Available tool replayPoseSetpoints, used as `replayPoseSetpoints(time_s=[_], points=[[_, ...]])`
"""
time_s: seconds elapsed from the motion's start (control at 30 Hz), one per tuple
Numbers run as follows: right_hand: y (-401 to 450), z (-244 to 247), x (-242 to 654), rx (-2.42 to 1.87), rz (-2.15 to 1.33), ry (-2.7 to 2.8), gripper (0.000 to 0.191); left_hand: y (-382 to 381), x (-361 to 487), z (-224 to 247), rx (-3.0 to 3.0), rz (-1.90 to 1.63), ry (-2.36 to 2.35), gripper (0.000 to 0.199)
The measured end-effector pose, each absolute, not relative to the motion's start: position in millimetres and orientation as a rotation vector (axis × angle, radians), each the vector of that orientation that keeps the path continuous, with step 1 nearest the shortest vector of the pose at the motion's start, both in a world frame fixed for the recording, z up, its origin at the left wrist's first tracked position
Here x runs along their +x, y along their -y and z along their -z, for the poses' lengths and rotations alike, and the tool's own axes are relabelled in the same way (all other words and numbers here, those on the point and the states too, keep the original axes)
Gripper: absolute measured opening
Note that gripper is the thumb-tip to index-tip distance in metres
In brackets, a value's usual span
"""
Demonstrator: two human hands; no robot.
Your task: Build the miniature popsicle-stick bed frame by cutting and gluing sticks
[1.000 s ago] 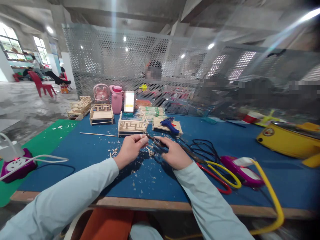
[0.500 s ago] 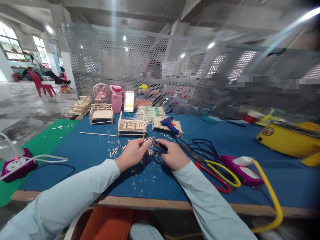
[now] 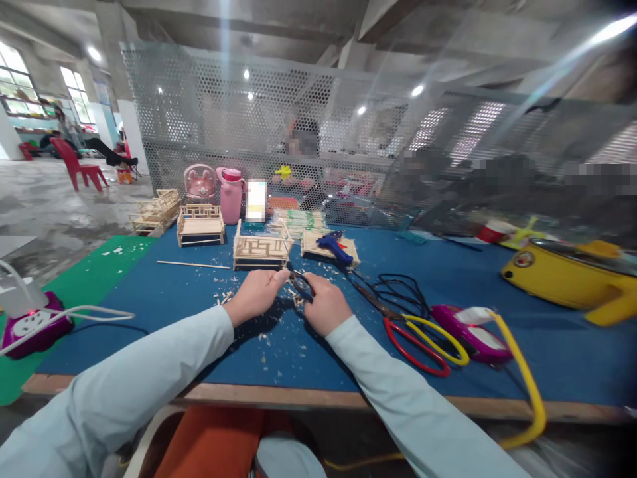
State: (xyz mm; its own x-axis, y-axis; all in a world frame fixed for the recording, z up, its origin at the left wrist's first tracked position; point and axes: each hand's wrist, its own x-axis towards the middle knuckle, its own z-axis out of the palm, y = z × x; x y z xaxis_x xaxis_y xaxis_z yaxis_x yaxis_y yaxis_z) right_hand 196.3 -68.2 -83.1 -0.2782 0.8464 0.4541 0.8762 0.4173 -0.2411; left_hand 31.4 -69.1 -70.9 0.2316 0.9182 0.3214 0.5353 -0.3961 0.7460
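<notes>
My right hand (image 3: 327,307) is wrapped round dark-handled pliers (image 3: 300,285), whose jaws point away towards my left fingertips. My left hand (image 3: 255,293) is closed in a pinch right beside the jaws; what it holds is too small to make out. Just beyond both hands stands a miniature bench of wooden sticks (image 3: 263,248) with a lattice back. Short cut stick pieces (image 3: 223,298) and pale shavings lie scattered around my hands on the blue table mat (image 3: 199,352).
Right of my hands lie red-and-yellow-handled scissors (image 3: 418,345), black cable and a purple power strip (image 3: 472,335). A blue glue gun (image 3: 336,248) rests on a wooden piece. A yellow pot (image 3: 562,275) stands farther right. Behind are more stick models (image 3: 200,226) and a pink bottle (image 3: 230,197).
My right hand has turned, so the pliers now show more clearly with their handles apart. My left hand has shifted slightly left. The whole view has moved a little.
</notes>
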Motion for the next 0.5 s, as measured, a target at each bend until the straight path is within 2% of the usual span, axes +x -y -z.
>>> replayPoseSetpoints(time_s=[0.3, 0.5], points=[[71.0, 72.0, 191.0, -1.652, 0.468, 2.198, 0.045, 74.5, 39.3, 67.6, 1.890, -1.019, -1.384, 0.052], [59.6, 68.7, 216.3, -1.801, 0.292, 2.182, 0.041, 72.0, 33.1, 68.7, 1.880, -1.123, -1.288, 0.049]])
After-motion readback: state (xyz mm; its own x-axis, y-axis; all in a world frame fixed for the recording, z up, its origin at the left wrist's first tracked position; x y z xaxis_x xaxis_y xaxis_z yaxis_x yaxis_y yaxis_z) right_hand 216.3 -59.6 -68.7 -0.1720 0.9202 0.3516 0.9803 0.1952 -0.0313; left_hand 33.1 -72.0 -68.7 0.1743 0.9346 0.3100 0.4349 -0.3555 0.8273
